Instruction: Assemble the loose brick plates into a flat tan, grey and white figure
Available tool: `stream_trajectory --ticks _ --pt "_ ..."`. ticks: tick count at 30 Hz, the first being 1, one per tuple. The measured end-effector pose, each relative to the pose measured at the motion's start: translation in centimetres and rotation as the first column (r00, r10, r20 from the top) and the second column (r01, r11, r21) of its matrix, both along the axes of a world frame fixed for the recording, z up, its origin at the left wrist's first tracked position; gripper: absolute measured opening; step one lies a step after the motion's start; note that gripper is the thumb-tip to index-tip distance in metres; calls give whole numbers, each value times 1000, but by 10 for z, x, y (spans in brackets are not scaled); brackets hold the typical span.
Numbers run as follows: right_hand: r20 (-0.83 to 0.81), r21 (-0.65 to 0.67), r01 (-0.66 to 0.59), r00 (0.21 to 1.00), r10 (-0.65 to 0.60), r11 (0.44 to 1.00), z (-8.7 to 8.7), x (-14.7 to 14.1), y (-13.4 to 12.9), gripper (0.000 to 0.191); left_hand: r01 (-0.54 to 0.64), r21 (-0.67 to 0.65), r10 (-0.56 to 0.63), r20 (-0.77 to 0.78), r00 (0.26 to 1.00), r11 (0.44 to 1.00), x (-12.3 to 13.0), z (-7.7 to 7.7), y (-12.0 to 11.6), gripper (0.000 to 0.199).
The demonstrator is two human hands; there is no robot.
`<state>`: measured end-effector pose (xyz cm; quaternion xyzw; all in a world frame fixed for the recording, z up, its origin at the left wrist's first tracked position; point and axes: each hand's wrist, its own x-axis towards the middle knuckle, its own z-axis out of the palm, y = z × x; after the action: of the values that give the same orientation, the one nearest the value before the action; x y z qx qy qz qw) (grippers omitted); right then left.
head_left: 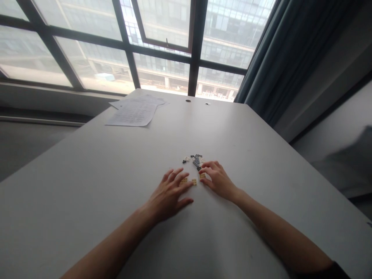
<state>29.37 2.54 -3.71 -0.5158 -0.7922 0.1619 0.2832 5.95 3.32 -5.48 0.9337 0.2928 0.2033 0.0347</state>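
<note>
My left hand (170, 193) is spread over the table, fingers apart. Under its fingers shows a tan-yellow studded toy brick (184, 181), partly hidden. The left index fingertip reaches a smaller yellow brick (194, 181). My right hand (216, 179) is curled, its thumb and fingers around another yellow brick (202, 176) lying at the tabletop. Just beyond the right fingertips is a group of grey bricks (197, 160). White bricks (202, 159) sit beside them. Small black pieces (184, 161) lie a little to the left.
The white table (232, 135) stretches away to a large window (162, 69). Printed paper sheets (135, 110) lie at its far left. Two round spots, one a dark hole (188, 100), mark the far edge. A dark curtain (270, 66) hangs at right.
</note>
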Motion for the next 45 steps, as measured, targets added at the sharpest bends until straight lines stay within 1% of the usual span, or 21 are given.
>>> stream_trajectory --ticks 1,3,6,15,20,22,27,34,39,43,45 --pt "107 43 -9 994 4 999 -1 -2 -3 16 -2 0 2 -8 1000 1000 0 0 0 43" --pt "232 67 -37 972 20 997 -3 -6 -6 15 -4 1 4 -25 1000 1000 0 0 0 44" --pt "271 60 -39 962 21 997 -4 -9 -7 13 -8 0 8 -41 999 1000 0 0 0 44" --pt "192 30 -12 981 6 999 -8 -6 -7 19 -3 5 3 -29 1000 1000 2 -1 0 45" --pt "181 30 -11 984 6 999 -9 -2 -6 28 -9 9 10 -52 999 1000 1 -1 0 46" --pt "182 36 -6 983 -1 999 -9 0 -6 27 -11 7 11 -69 998 1000 1 -1 -1 46" --pt "178 53 -12 984 2 999 -10 0 -6 16 -7 6 7 -70 997 1000 2 -1 0 47" --pt "176 59 -4 984 -7 998 -9 -2 -7 16 -11 -7 10 -100 995 1000 1 0 0 48" --pt "131 65 3 991 -11 998 -8 2 -6 27 -29 -24 28 -63 998 999 0 0 0 51" --pt "63 52 36 997 -39 998 -7 15 -4 39 -100 -56 100 1 995 993 -5 -1 5 57" --pt "42 36 38 998 -40 999 -9 20 -3 41 -136 -62 138 27 990 989 -8 -2 9 60"
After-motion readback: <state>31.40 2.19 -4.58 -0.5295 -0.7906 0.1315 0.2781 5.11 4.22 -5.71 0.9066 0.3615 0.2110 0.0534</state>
